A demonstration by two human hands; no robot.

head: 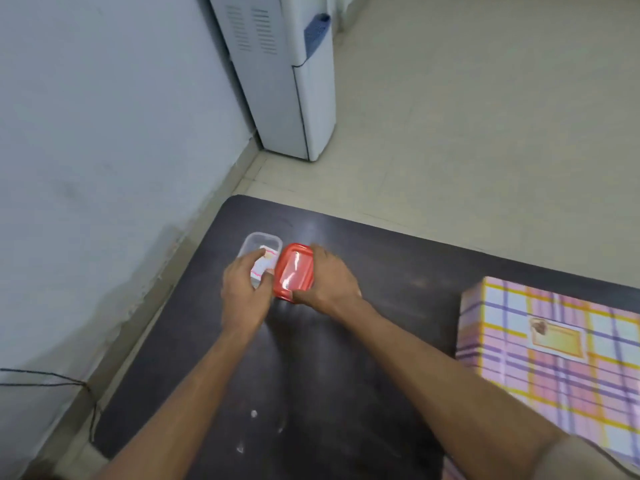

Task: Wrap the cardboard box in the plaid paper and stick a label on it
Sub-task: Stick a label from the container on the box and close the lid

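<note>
Your right hand (332, 282) grips the red lid (294, 268), your left hand (244, 289) reaches into the tub (258, 237), grasp unclear; the wrapped box (554, 368) lies well to their right.

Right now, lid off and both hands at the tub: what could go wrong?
1. The clear container sits near the far left corner of the table. A shove from the left hand, whose fingers reach into it, might slide it off.
2. The right hand grips the red lid at the container's right rim. Closing now could trap what look like label cards, or those fingers.
</note>
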